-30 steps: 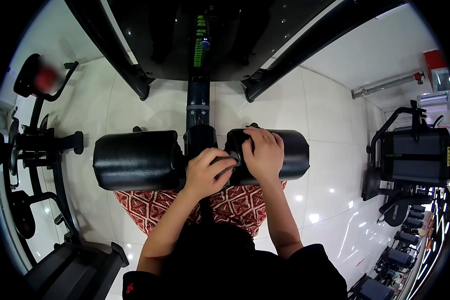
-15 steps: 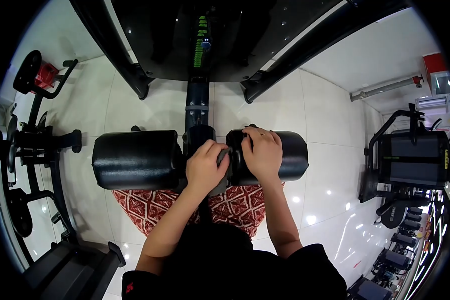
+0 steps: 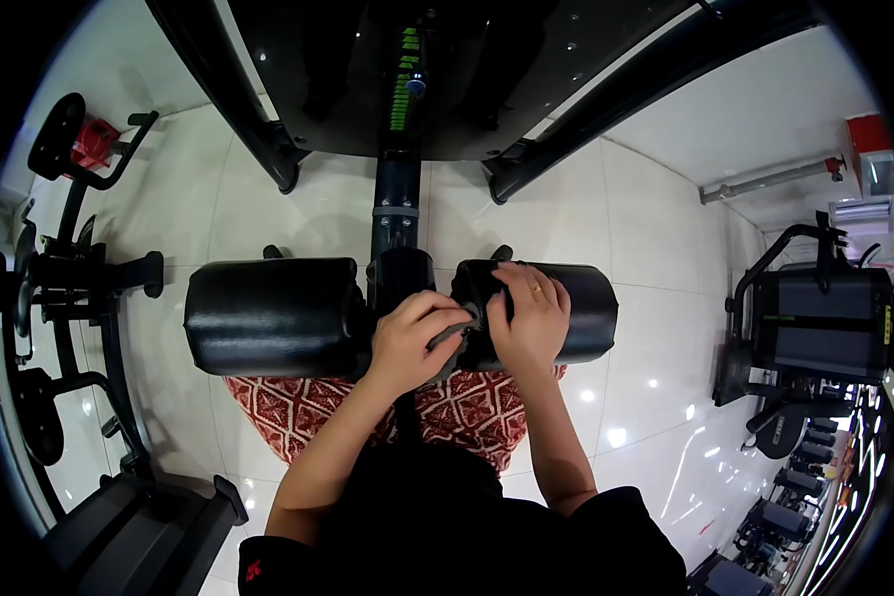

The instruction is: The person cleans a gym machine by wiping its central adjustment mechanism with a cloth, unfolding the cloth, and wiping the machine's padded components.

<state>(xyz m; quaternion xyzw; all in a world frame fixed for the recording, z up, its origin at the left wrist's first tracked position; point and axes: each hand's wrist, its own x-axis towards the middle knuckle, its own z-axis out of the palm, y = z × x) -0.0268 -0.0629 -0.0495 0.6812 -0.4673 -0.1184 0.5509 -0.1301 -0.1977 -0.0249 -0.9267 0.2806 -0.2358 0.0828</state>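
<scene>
Pale, glossy floor tiles (image 3: 656, 318) all round. Crumpled dark-grey cloth (image 3: 454, 363), centre of frame, could prob. slip or snag if the pinch is loose. It's under the left hand (image 3: 408, 343), curled fingers & thumb clamped on it. Right hand (image 3: 532, 318), fingers slightly apart, rests on shiny black padded roller (image 3: 593, 313), right of ctr. Red-&-white patterned fabric (image 3: 293, 409) below.
</scene>
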